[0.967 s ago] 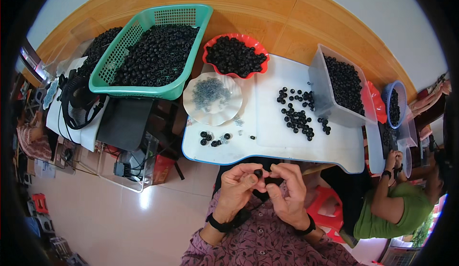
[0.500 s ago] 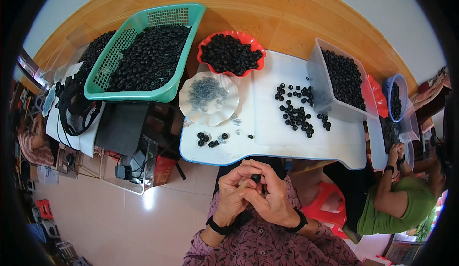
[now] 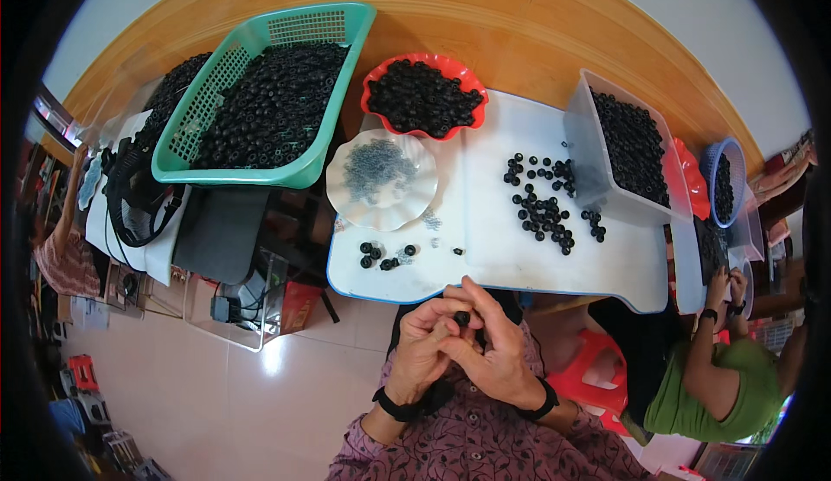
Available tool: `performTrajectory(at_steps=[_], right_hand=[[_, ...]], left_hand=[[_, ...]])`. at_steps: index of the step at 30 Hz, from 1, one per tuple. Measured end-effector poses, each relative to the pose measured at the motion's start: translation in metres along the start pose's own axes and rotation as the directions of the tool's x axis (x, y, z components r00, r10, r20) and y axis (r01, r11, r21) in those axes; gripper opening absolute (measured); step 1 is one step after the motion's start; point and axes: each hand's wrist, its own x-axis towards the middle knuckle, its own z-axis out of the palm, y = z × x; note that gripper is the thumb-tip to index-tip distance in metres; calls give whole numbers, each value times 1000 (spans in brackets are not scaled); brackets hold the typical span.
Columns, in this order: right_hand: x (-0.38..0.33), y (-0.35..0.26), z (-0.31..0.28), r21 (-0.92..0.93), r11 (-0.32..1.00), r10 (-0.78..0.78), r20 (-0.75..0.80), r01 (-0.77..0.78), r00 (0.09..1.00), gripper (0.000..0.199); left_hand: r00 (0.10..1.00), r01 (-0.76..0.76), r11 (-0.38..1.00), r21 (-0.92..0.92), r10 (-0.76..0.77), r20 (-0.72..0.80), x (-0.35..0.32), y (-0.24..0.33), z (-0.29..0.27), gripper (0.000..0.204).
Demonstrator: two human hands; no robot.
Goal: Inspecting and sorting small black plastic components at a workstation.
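The left hand [image 3: 420, 347] pinches a black part [image 3: 461, 317], the right hand [image 3: 495, 351] against the left, by the near edge of the desk [image 3: 511, 269]. A plate [image 3: 415, 206] holds clear pieces [image 3: 376, 168]; a red bowl [image 3: 478, 118], a green basket [image 3: 260, 176] and a clear bin [image 3: 610, 191] hold black parts [image 3: 422, 96]

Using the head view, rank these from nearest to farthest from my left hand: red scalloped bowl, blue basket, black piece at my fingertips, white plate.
1. The black piece: pinched in your left hand.
2. The white plate: ahead, slightly left.
3. The red scalloped bowl: beyond the plate.
4. The blue basket: far right.
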Motion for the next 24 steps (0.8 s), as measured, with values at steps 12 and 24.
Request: performTrajectory(at_steps=[12,24], right_hand=[[11,26,-23,-104,978,-176,61,181,983,22],[19,62,-18,342,940,26,-100,9,995,13]], left_hand=[[991,106,991,77,-99,-88,12,-9,-25,19],[985,52,993,105,-34,-168,23,-12,-30,22]])
